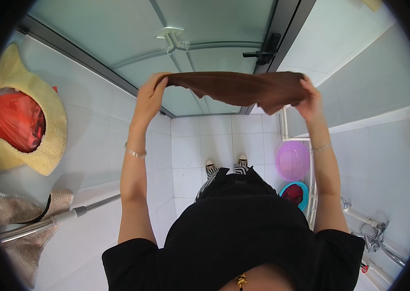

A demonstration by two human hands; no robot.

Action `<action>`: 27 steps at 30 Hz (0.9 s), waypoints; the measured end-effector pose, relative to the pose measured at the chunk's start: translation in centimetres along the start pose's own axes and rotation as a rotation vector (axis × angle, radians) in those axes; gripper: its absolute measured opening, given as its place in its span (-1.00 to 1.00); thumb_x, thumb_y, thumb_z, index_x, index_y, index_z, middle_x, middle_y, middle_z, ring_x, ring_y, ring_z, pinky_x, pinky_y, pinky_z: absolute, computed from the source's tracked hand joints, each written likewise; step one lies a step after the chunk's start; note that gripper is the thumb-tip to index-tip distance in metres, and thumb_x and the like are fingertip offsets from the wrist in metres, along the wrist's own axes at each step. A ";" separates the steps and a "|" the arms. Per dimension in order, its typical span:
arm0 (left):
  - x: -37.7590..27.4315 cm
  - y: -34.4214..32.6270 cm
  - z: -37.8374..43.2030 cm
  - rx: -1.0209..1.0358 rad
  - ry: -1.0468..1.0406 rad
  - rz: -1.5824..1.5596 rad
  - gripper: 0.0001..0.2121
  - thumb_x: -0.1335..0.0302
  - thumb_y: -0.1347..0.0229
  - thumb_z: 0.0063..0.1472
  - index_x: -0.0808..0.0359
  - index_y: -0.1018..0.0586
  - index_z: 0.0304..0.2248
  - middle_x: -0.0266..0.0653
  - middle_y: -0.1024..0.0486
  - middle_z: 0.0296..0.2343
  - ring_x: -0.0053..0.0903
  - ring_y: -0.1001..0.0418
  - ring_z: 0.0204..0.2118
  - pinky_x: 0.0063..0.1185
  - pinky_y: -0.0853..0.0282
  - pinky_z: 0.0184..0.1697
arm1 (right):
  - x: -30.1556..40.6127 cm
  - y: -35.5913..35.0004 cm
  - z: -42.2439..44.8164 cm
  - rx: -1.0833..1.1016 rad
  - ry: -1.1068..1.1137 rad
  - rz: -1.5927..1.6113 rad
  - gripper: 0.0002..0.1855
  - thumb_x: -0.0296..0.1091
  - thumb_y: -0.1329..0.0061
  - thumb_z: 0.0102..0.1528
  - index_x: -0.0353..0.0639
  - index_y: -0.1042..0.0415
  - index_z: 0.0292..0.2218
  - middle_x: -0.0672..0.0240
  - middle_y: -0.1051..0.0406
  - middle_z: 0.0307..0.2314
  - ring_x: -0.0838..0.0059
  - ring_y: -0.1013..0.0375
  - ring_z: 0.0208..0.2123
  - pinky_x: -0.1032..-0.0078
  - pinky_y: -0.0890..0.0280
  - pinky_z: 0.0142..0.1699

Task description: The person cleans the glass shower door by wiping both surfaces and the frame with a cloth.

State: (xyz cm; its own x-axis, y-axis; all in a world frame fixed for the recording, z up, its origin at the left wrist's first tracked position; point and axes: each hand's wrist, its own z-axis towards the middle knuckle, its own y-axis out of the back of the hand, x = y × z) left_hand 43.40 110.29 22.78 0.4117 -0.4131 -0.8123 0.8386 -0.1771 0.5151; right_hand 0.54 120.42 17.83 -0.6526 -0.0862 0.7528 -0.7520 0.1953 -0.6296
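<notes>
A dark brown cloth (234,87) is stretched between my two raised hands, its lower edge hanging loose and uneven. My left hand (153,94) grips one end, thumb over the fabric. At the other end, my right hand (309,96) pinches the cloth's bunched corner. Both arms reach forward at about the same height, and the cloth spans the view in front of a frosted glass door (219,60).
On the left, a yellow towel (54,127) surrounds a red plastic bag (15,120); below it a beige towel hangs by a metal rod (99,203). A purple basin (293,161) and a blue basin (305,196) holding dark red cloth stand right. Taps and pipes (374,236) line the right wall.
</notes>
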 end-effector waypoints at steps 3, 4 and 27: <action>-2.8 0.7 -3.5 -0.016 -0.143 -0.278 -0.76 0.45 0.10 0.28 0.43 -0.51 -0.20 -0.21 -0.48 -0.23 -0.46 -0.40 -0.12 -0.53 -0.28 -0.01 | 2.0 -1.4 -5.5 0.052 0.122 0.045 -0.46 0.02 0.22 0.19 -0.11 -0.21 0.08 0.25 -0.25 0.02 0.23 -0.24 0.07 0.16 -0.24 0.07; -2.7 -0.4 -5.5 0.002 0.000 -0.643 -0.74 0.37 0.07 0.27 0.41 -0.52 -0.24 -0.21 -0.47 -0.23 -0.46 -0.39 -0.13 -0.52 -0.29 -0.03 | 1.3 -1.7 -6.8 0.092 0.014 0.153 -0.37 0.14 0.24 0.17 -0.12 -0.19 0.10 0.23 -0.23 0.05 0.22 -0.21 0.09 0.16 -0.20 0.10; 10.5 -8.2 -14.2 0.782 1.051 -0.694 -0.82 0.35 -0.06 0.23 0.29 -0.56 -0.32 -0.44 -0.52 -0.45 -0.75 -0.45 -0.44 -0.73 -0.38 -0.39 | 1.6 -5.6 -2.8 0.034 -0.271 -0.531 -0.60 -0.16 0.03 0.14 -0.26 -0.35 -0.09 0.26 -0.42 -0.22 0.48 -0.42 -0.19 0.49 -0.34 -0.06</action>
State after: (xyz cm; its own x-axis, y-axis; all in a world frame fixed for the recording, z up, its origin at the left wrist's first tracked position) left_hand 45.86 120.08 6.17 0.3676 0.7133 -0.5967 0.7113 -0.6290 -0.3137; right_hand 3.94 121.91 23.08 -0.1831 -0.4109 0.8931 -0.9816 0.0259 -0.1893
